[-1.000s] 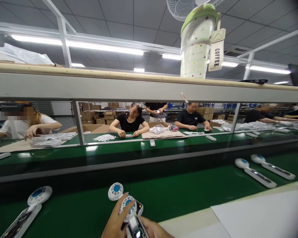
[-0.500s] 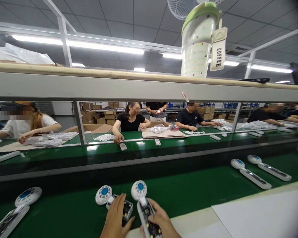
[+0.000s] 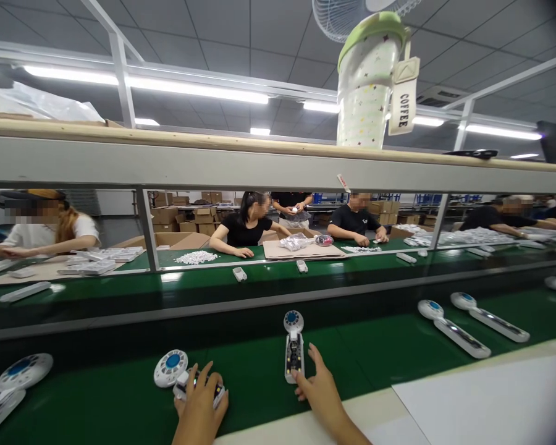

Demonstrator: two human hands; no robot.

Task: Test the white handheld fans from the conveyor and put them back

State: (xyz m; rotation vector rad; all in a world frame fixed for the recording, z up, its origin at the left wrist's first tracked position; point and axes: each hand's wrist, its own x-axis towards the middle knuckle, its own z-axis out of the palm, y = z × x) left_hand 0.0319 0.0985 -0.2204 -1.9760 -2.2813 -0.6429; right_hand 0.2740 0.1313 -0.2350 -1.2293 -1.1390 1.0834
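My left hand (image 3: 201, 402) is closed around the handle of a white handheld fan (image 3: 171, 369) with a round, slotted head and a blue centre. Its fingers cover most of the open handle and circuit board. To the right, a second handheld fan (image 3: 293, 346) lies on the green belt, head pointing away, with the board showing in its handle. My right hand (image 3: 323, 386) is beside that handle, fingers apart, the thumb at its lower end.
More fans lie on the belt (image 3: 366, 352), one (image 3: 25, 372) at the left and several (image 3: 454, 330) at the right. A white sheet (image 3: 495, 395) covers the near edge. Above runs a shelf (image 3: 241, 157) with a green-lidded cup (image 3: 364, 86). Co-workers sit across a second belt.
My right hand has moved forward and right, setting its fan on the belt and loosening its fingers. My left hand has closed over the other fan, which has shifted left.
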